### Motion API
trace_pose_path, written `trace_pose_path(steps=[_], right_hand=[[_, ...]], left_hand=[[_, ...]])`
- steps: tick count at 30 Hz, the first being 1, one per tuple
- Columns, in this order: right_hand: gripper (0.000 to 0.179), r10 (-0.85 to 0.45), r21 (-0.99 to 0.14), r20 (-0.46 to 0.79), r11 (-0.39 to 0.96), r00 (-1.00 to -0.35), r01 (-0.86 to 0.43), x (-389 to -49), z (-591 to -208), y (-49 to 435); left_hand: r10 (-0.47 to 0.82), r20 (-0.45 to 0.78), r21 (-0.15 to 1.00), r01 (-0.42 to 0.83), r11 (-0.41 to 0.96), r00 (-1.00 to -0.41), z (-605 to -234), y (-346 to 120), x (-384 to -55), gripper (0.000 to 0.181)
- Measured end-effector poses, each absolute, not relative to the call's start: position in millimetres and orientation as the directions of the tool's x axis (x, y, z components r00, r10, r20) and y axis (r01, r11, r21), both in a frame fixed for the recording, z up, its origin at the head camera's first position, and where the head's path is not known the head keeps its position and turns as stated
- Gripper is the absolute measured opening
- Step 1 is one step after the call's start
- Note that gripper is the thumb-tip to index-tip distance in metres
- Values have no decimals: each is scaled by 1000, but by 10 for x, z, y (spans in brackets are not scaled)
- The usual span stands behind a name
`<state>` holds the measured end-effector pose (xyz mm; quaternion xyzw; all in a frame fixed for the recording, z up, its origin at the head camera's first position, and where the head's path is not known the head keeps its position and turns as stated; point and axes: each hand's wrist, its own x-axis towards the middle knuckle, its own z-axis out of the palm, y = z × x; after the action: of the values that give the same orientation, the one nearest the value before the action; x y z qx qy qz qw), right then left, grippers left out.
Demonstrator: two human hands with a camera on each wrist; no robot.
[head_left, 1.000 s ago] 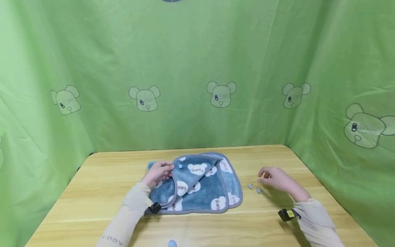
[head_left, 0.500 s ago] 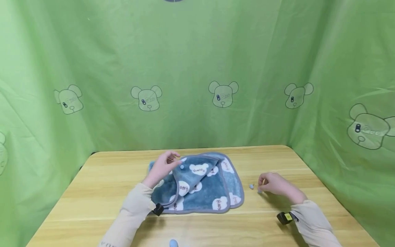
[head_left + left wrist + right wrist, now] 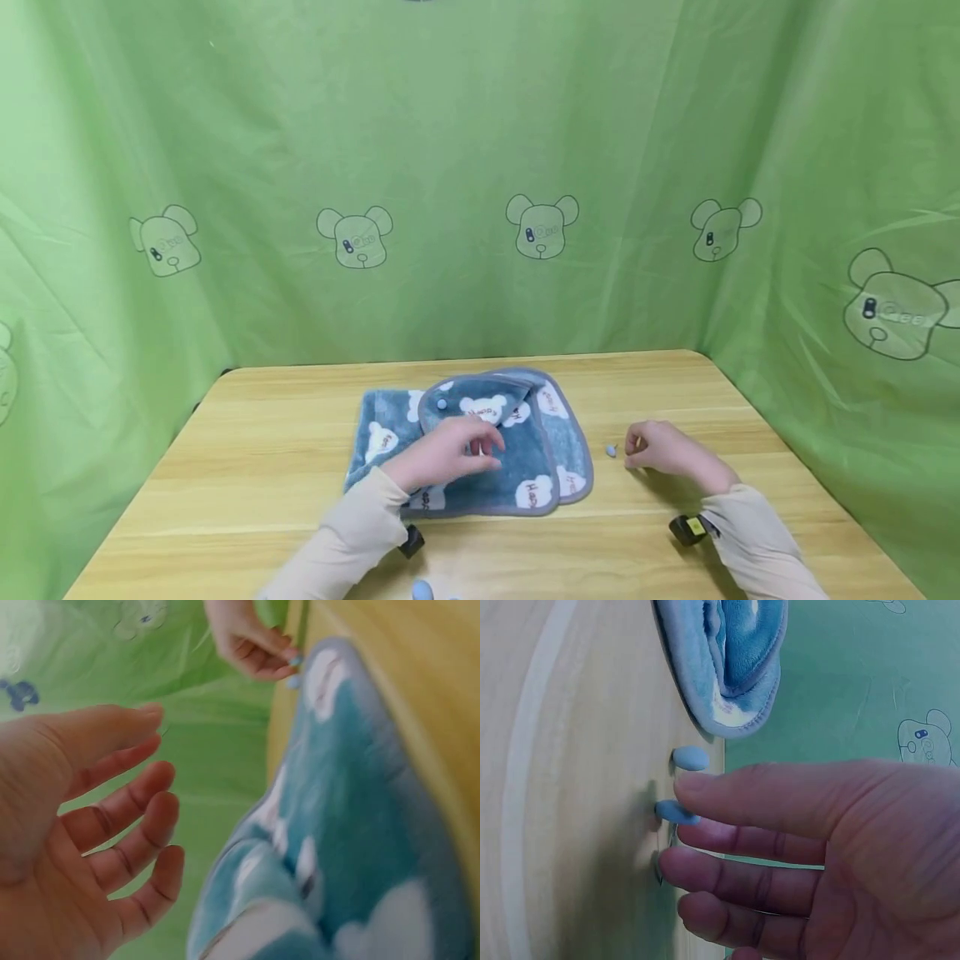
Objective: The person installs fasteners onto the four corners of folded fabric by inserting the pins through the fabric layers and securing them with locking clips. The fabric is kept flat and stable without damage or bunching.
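A blue plush towel [image 3: 517, 467] with white bear-head patches lies folded on the table, one flap turned over. A blue-headed pin [image 3: 442, 404] sits on that flap. My left hand [image 3: 453, 450] hovers over the towel, fingers loosely bent and holding nothing; the left wrist view shows the palm [image 3: 67, 847] bare. Right of the towel, my right hand [image 3: 667, 450] pinches a blue-headed pin [image 3: 677, 812] between thumb and fingertips, low over the table. A thin metal point shows below its head. A second blue-headed pin [image 3: 691, 757] lies beside the thumb, apart from the towel's edge.
The wooden table [image 3: 225, 467] ends against green curtains [image 3: 450, 308] with bear-head drawings at the back and sides. At the front edge of the head view a light-blue rounded object [image 3: 422, 590] is partly cut off.
My left hand has let go of the towel flap, lifted, and moved right and nearer over the towel. The right hand has come down onto the nearer loose pin and pinched it.
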<state>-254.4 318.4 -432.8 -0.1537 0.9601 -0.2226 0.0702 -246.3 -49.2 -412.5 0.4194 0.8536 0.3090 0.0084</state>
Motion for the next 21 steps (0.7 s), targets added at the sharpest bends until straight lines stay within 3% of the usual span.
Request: trace_pose_path(steps=[14, 21], right_hand=[[14, -367, -429, -29, 844, -930, -320, -2545, -4372, 3172], [16, -355, -420, -35, 853, -934, -308, -2552, -4390, 3164]], left_hand=[[831, 9, 336, 785, 521, -556, -4435, -275, -2387, 19], [815, -33, 247, 786, 567, -578, -4454, -245, -2320, 22]])
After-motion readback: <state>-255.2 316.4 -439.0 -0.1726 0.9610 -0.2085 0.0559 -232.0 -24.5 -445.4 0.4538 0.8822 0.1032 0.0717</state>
